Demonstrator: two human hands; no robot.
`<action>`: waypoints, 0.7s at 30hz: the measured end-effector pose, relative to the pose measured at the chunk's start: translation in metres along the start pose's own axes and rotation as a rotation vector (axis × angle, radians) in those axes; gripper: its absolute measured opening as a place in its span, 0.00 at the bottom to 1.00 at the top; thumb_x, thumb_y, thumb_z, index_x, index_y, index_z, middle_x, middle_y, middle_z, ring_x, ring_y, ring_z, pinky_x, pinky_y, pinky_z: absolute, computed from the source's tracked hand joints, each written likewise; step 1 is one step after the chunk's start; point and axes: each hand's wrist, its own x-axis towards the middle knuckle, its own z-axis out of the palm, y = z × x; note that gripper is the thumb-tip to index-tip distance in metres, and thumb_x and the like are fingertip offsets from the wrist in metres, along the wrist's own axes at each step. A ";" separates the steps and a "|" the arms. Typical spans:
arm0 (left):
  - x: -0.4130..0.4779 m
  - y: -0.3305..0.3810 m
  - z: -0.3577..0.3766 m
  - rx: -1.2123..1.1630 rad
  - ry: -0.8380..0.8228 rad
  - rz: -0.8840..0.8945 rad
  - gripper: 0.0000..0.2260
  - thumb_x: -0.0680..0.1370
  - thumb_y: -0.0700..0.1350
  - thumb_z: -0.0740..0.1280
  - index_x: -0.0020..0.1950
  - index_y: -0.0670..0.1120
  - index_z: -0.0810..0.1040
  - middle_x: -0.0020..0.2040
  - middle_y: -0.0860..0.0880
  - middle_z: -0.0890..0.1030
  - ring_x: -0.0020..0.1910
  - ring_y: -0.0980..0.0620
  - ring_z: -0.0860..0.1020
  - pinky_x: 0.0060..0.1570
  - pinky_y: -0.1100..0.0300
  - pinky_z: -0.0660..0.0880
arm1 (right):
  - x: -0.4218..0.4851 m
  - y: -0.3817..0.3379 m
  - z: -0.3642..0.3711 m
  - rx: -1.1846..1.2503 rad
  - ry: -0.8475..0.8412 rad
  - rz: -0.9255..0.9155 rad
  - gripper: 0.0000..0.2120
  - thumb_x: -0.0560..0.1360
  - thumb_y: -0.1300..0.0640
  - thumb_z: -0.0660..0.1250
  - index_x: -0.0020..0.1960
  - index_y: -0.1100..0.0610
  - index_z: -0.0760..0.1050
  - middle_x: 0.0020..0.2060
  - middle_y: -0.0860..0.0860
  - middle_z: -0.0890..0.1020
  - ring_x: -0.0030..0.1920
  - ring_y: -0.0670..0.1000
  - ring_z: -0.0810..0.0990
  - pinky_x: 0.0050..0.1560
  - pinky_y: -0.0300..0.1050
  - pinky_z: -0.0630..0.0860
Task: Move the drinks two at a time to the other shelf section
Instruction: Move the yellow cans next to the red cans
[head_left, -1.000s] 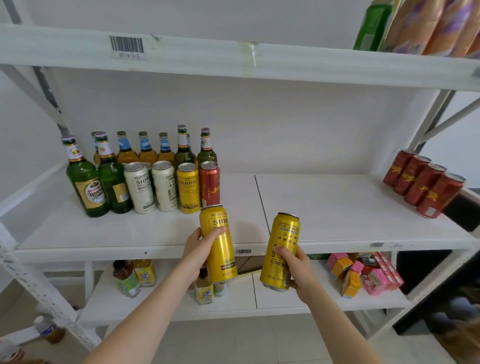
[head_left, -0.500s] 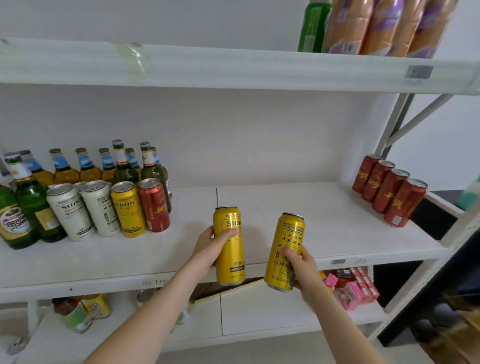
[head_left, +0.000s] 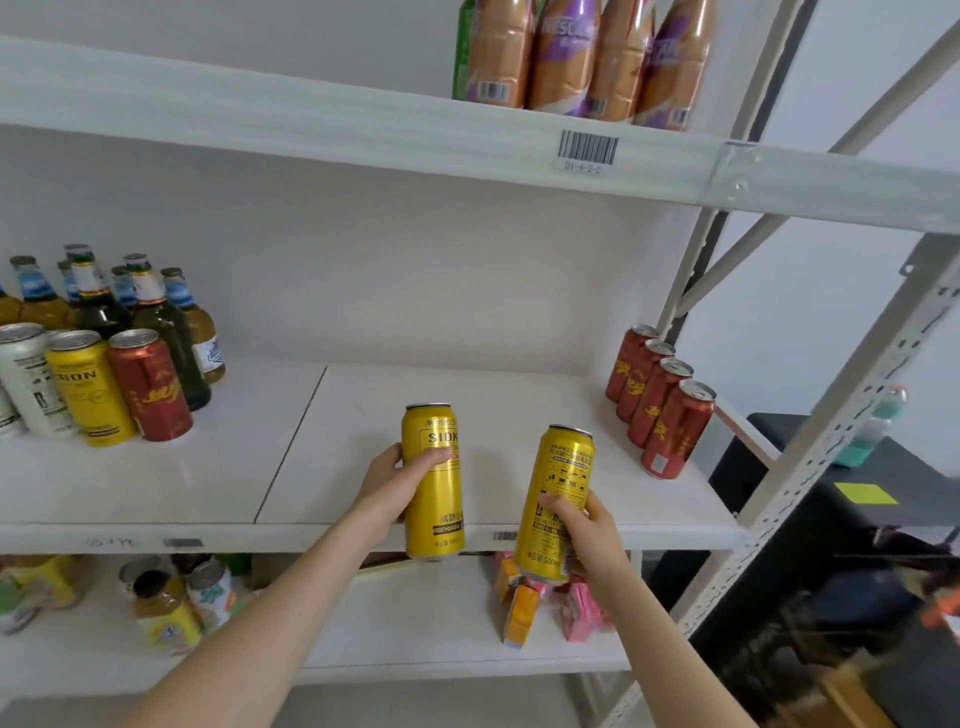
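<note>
My left hand (head_left: 395, 483) grips a tall yellow can (head_left: 435, 499), upright, in front of the right shelf section (head_left: 483, 395). My right hand (head_left: 582, 525) grips a second yellow can (head_left: 558, 467), tilted slightly to the right. Both cans hang in the air just before the shelf's front edge. A row of red cans (head_left: 662, 400) stands along the right end of that section. On the left section (head_left: 171, 467) stand a yellow can (head_left: 88, 387), a red can (head_left: 150, 384), a white can (head_left: 28, 376) and several beer bottles (head_left: 156, 317).
The upper shelf (head_left: 363, 130) carries tall orange and purple bottles (head_left: 576, 57). The lower shelf (head_left: 405, 629) holds jars and cans (head_left: 171, 597) at the left and small pink and orange cartons (head_left: 540, 603) at the right. A perforated metal upright (head_left: 831, 447) stands at the right.
The view has swung to the right, so the left group of drinks slid toward the left edge. Both hands have carried their yellow cans rightward, in front of the right section.
</note>
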 end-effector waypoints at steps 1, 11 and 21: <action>0.001 0.001 0.012 0.003 0.001 0.001 0.16 0.73 0.56 0.73 0.57 0.54 0.76 0.54 0.48 0.82 0.48 0.49 0.82 0.42 0.56 0.76 | 0.004 -0.001 -0.011 0.002 -0.003 0.002 0.13 0.73 0.56 0.72 0.56 0.54 0.76 0.48 0.56 0.84 0.48 0.57 0.84 0.47 0.54 0.82; 0.055 0.014 0.100 0.081 -0.046 0.017 0.21 0.71 0.56 0.75 0.61 0.52 0.76 0.54 0.49 0.82 0.49 0.49 0.82 0.43 0.54 0.78 | 0.069 -0.017 -0.076 0.041 0.036 -0.003 0.13 0.73 0.56 0.72 0.57 0.51 0.75 0.49 0.53 0.84 0.47 0.53 0.84 0.41 0.47 0.80; 0.124 0.031 0.142 0.140 -0.055 0.056 0.27 0.65 0.59 0.78 0.60 0.53 0.77 0.54 0.49 0.83 0.50 0.49 0.82 0.44 0.54 0.80 | 0.153 -0.034 -0.092 0.060 0.016 -0.017 0.15 0.71 0.55 0.74 0.57 0.50 0.76 0.49 0.51 0.84 0.48 0.52 0.84 0.47 0.51 0.81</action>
